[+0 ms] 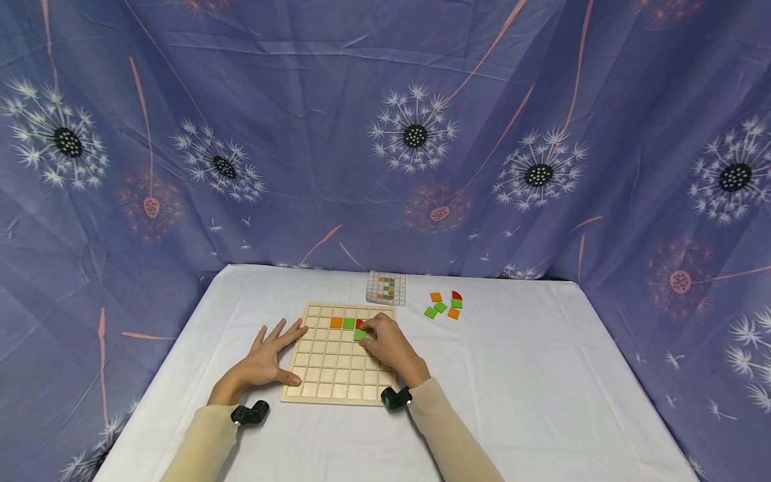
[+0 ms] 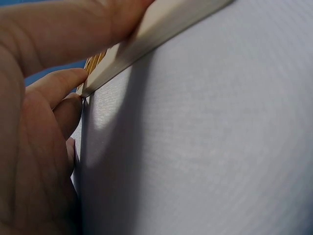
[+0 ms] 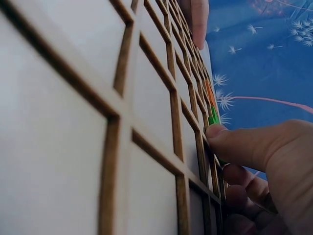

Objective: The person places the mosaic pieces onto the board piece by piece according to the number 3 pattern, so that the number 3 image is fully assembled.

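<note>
Pinching the green tile [image 1: 359, 335] with the right hand [image 1: 390, 345] near the board's [image 1: 326, 361] far right corner — touching the left edge with spread left hand [image 1: 264, 359] — perhaps nudging the red piece [image 1: 359, 324] askew by crowding it.

A blue-violet curtain [image 1: 313, 174] printed with dandelions [image 1: 415, 136] hangs behind and along both sides of a white-clothed table [image 1: 530, 375].

Ten visible tiles [image 1: 336, 323], one board [image 1: 325, 375], one card [image 1: 386, 301], two hands [image 1: 262, 361]
</note>
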### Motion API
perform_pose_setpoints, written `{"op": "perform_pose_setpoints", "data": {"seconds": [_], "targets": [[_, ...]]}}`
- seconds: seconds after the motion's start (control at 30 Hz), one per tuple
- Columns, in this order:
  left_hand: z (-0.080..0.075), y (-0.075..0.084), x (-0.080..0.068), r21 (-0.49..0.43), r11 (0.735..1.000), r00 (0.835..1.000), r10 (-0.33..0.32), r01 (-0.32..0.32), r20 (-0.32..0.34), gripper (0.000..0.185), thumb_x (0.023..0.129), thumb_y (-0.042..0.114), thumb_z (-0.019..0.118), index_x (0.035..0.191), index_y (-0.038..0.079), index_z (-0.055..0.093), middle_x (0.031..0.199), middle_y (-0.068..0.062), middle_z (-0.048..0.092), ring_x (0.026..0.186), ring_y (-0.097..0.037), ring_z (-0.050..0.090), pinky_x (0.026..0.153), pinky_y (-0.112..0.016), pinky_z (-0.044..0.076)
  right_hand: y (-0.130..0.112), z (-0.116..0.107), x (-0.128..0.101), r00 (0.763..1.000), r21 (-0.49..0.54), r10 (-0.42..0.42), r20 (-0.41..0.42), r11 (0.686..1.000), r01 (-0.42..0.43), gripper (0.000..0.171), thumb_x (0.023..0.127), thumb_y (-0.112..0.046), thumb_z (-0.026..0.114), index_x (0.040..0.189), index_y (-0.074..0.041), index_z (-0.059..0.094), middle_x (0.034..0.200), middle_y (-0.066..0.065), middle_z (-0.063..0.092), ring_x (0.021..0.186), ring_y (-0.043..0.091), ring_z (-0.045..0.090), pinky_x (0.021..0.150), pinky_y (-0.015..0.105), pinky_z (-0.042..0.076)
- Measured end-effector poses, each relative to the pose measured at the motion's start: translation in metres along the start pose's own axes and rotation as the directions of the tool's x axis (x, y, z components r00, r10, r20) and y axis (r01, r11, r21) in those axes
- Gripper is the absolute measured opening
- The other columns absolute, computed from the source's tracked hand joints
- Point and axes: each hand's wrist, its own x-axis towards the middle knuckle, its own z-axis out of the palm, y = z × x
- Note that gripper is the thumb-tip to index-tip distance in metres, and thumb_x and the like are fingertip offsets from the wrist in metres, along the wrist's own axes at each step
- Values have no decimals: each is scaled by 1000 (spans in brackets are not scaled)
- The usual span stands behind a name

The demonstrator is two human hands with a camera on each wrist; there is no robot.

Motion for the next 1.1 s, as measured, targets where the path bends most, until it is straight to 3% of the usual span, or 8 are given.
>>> {"op": "perform_pose_setpoints", "data": {"seconds": [0.7, 1.0, 1.1], "targets": [[0, 0, -1, -19, 1000, 1000, 3, -3, 8, 117, 59, 47, 92, 158, 9, 42, 169, -17, 26, 156, -52, 6, 122, -70, -11, 1, -1, 1, 999, 16, 31, 28, 999, -32, 33, 94, -18, 76, 124, -6, 74, 122, 10, 65, 112, 23, 64, 99, 39, 57], [0, 0, -1, -19, 1000, 1000, 0, 0, 11, 116, 60, 46, 92, 158, 10, 42, 169, -17, 25, 157, -52, 5, 122, -70, -12, 1, -1, 1, 1000, 15, 22, 22, 1000, -23, 32, 94, -18, 75, 124, -6, 75, 121, 10, 65, 108, 21, 63, 98, 39, 57], [0, 0, -1, -20, 1000, 1000, 4, -4, 10, 116, 60, 47, 92, 158, 10, 41, 169, -17, 26, 157, -52, 5, 122, -70, -11, 1, -2, 0, 1000, 10, 16, 20, 1000, -16, 31, 94, -17, 75, 123, -7, 75, 119, 8, 66, 100, 16, 61, 91, 34, 57]]}}
